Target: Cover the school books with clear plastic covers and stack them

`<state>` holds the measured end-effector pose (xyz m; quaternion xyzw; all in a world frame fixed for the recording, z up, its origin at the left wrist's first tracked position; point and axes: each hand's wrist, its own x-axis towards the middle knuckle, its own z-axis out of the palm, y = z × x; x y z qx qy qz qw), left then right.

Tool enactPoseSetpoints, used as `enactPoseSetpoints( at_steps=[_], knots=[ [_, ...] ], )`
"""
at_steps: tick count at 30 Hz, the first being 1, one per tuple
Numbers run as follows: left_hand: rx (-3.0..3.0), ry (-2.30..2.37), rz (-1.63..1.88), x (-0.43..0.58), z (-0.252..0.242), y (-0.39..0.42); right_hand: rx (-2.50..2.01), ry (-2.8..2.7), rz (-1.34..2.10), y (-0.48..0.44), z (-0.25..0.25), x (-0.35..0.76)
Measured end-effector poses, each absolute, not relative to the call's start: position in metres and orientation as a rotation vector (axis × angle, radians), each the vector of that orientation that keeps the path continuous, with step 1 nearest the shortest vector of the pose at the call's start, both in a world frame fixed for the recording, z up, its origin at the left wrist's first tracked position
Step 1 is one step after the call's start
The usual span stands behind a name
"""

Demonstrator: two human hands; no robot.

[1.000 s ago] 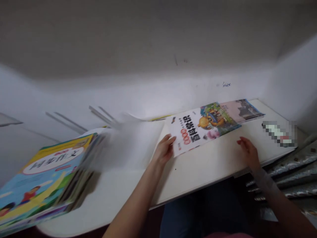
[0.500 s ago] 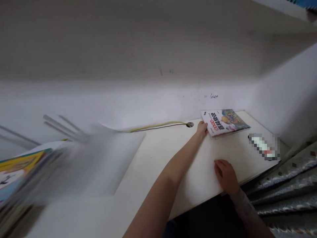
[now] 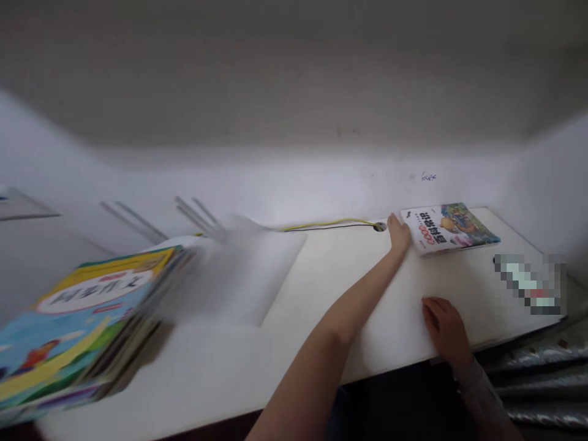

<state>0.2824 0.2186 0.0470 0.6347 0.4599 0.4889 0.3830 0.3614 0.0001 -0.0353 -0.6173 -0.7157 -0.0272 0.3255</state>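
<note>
A small pile of thin books (image 3: 452, 228) lies by the wall, the top one white with a colourful cartoon picture and red and black lettering. At its left edge, my left hand (image 3: 399, 234) rests with fingers stretched out, apparently against the side of the pile. My right hand (image 3: 445, 327) lies near the front edge of the desk, fingers loosely bent, thumb apart and nothing in it. Right of that hand is a pale, blurred-out long object (image 3: 528, 285).
A taller stack of books (image 3: 92, 318), topped by a blue and yellow cover, stands at the left on the white desk (image 3: 215, 373). Beside it is a smeared white sheet-like thing (image 3: 239, 275). A yellow cable (image 3: 331, 223) runs along the wall into a hole. Patterned fabric (image 3: 546, 392) hangs at the right.
The view has swung left, so more of the tall stack shows. My left hand has straightened upward at the edge of the cartoon-covered pile. My right hand stays on the desk.
</note>
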Motion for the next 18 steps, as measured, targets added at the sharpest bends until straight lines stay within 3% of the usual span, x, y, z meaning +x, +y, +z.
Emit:
enactPoseSetpoints(
  at_steps=[3, 5, 7, 13, 18],
  knots=[
    [1.963, 1.136, 1.184, 0.217, 0.056, 0.198, -1.587, -1.893, -0.108, 0.001, -0.043, 0.368],
    [2.446, 1.174, 0.908, 0.161, 0.058, 0.179, -1.563, -1.920, -0.142, 0.002, -0.048, 0.372],
    [2.598, 1.573, 0.550, 0.100, 0.056, 0.159, -1.550, -1.954, -0.182, 0.002, -0.050, 0.374],
    [2.180, 2.356, 0.360, -0.043, 0.032, 0.102, -1.575, -2.045, -0.329, 0.002, -0.054, 0.377],
    [1.961, 2.537, 0.239, -0.080, 0.021, 0.080, -1.545, -2.049, -0.223, 0.000, -0.048, 0.372]
  ],
)
